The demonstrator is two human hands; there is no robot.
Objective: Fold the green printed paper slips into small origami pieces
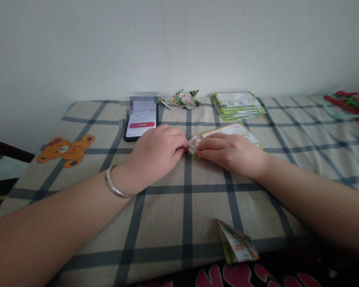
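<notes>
Between my two hands is a small folded piece of printed paper [194,146], white and green, close to the checked tablecloth. My left hand [163,145], with a silver bangle on the wrist, pinches its left side. The fingers of my right hand [227,151] are pressed together on its right side. Partly under my right hand lies a flat printed card [242,130] with green edges. Nearer me, by the table's front edge, a folded paper triangle [237,243] stands partly open.
A phone [141,119] showing a timer lies left of centre. Behind my hands sit folded paper stars [182,99] and a stack of printed cards [238,104]. Red and green strips [348,103] lie far right. A bear-shaped picture [66,150] is at left. A wall [179,44] borders the back.
</notes>
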